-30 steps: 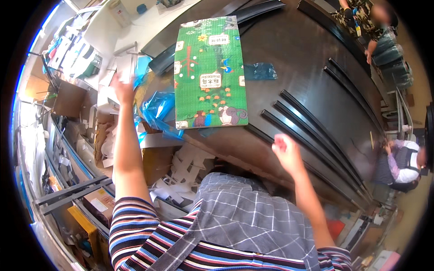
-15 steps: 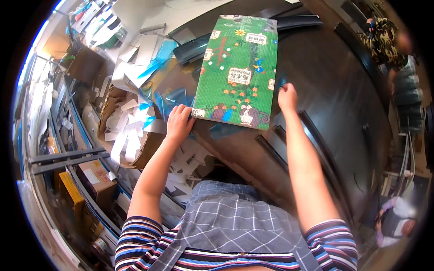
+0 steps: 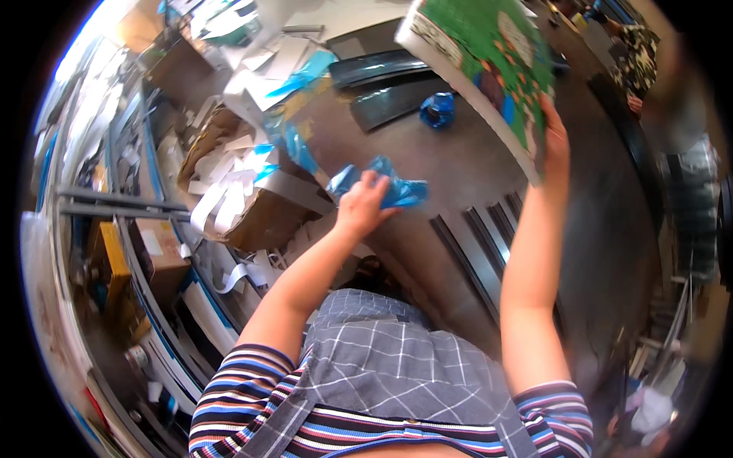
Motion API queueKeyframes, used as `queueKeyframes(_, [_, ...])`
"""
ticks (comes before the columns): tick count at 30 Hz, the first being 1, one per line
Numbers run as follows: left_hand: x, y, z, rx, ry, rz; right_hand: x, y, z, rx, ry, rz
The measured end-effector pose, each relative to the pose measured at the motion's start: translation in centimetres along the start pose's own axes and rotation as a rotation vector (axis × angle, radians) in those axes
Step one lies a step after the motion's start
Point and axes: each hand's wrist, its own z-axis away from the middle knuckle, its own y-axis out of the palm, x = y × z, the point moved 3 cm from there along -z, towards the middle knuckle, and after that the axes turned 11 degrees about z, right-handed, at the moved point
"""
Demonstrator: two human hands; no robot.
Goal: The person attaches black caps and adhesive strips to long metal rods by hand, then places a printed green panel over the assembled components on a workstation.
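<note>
My right hand (image 3: 555, 145) grips the lower right edge of a thick green board (image 3: 489, 53) printed with cartoon pictures. The board is raised and tilted above the dark table (image 3: 466, 164), and its pale side edge shows. Over the table's near left edge, my left hand (image 3: 363, 203) is closed on crumpled blue plastic film (image 3: 405, 192). A blue shiny roll (image 3: 437, 111) sits on the table between the film and the board.
Left of the table stands a cardboard box (image 3: 267, 221) full of white strips. Black curved pieces (image 3: 382, 69) lie at the back, and several black bars (image 3: 467, 263) at the near right. A person in camouflage clothing (image 3: 640, 61) is at the far right.
The board has gone from lying flat to raised and tilted up at the right in my right hand. My left hand has left its edge, moved right and taken the blue film. The roll is now uncovered.
</note>
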Motion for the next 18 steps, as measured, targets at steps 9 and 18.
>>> queueKeyframes(9, [11.2,-6.0,-2.0,-0.745,-0.32,0.051,1.1,1.0,12.3,-0.31,-0.298,-0.056])
queueKeyframes(18, [22.4,-9.1,-2.6,-0.561,-0.55,0.011,-3.1,6.9,13.1,-0.062,-0.125,0.087])
